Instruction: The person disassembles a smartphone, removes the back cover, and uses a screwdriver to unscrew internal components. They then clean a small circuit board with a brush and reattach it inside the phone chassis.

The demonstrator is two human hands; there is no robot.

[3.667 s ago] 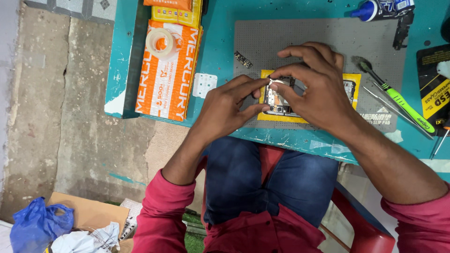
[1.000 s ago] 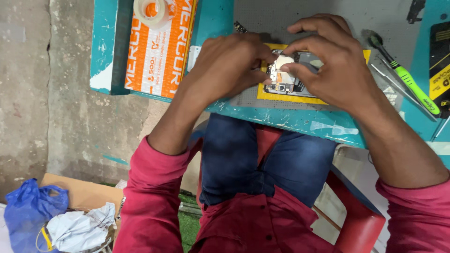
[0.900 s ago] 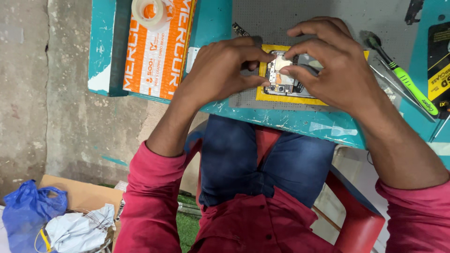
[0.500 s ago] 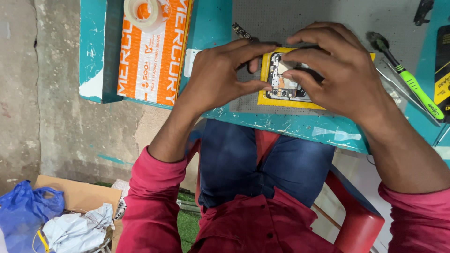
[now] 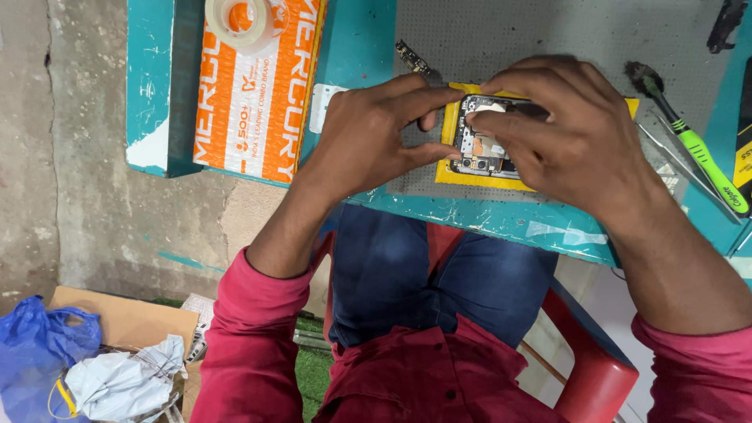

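Phone repair workshop: teal bench (image 5: 501,223) w/ grey work mat (image 5: 548,35), green screwdriver (image 5: 701,160), tape roll (image 5: 239,19) (bare concrete floor).
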